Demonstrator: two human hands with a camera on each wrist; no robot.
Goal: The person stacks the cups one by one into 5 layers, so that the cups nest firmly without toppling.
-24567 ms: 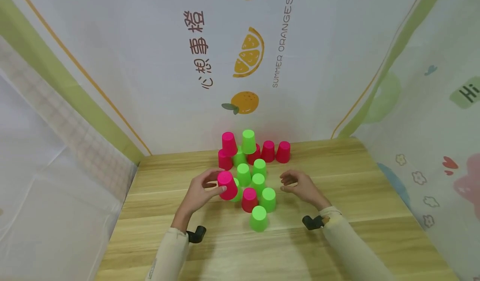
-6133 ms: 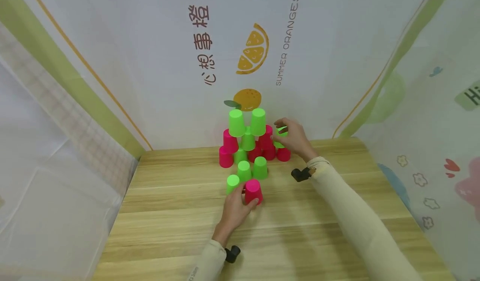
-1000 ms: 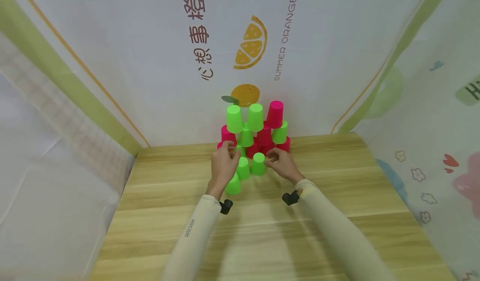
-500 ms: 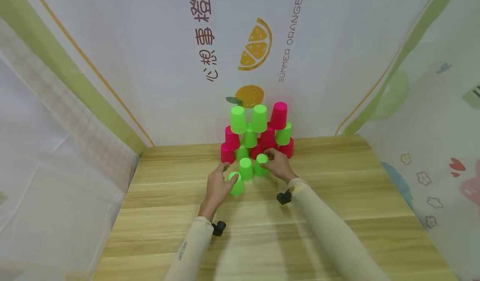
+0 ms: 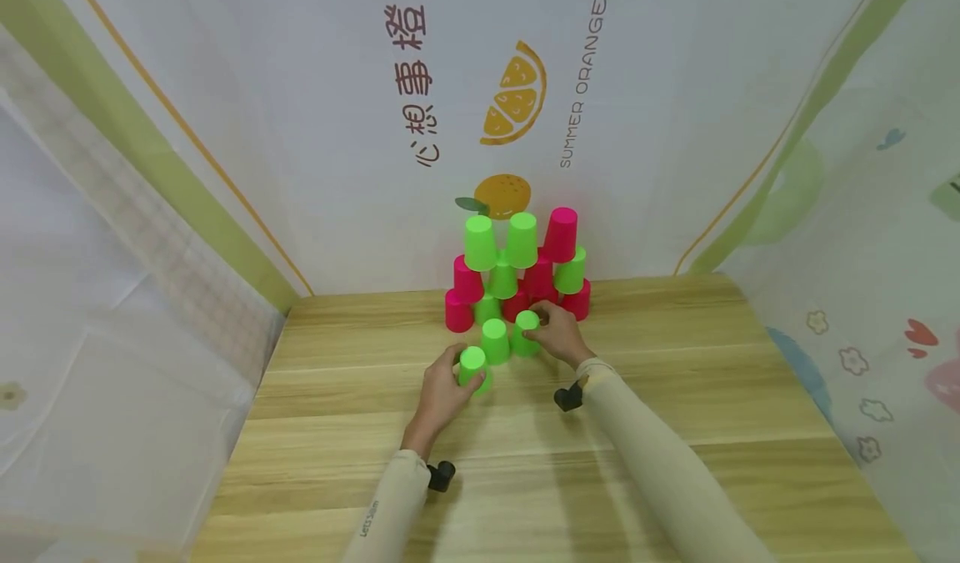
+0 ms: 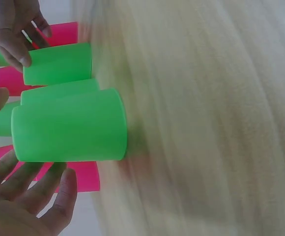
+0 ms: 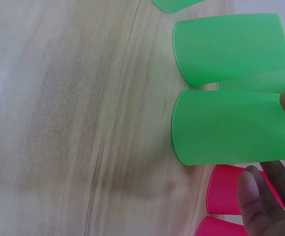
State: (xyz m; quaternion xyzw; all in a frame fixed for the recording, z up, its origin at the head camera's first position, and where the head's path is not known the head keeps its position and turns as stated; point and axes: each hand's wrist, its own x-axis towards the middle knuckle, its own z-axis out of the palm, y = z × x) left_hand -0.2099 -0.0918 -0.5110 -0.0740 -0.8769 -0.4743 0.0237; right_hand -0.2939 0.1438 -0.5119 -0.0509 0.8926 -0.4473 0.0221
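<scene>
A stack of pink and green upturned cups (image 5: pixel 517 267) stands at the back of the wooden table (image 5: pixel 675 429). Three loose green cups stand in front of it. My left hand (image 5: pixel 459 373) grips the nearest green cup (image 5: pixel 473 364), which fills the left wrist view (image 6: pixel 69 125) with my fingers (image 6: pixel 44 184) under it. My right hand (image 5: pixel 540 323) holds the right green cup (image 5: pixel 527 331) near its top; in the right wrist view this cup (image 7: pixel 231 128) lies between my thumb and fingers (image 7: pixel 260 196). The middle green cup (image 5: pixel 495 339) stands untouched between them.
Printed fabric walls (image 5: pixel 337 129) enclose the table at the back and on both sides. The stack stands close to the back wall. Bare wood (image 5: pixel 525 480) stretches from the loose cups to the front edge.
My left hand drew back from the stack's left side to the nearest green cup and closed round it. My right hand stayed on the right green cup.
</scene>
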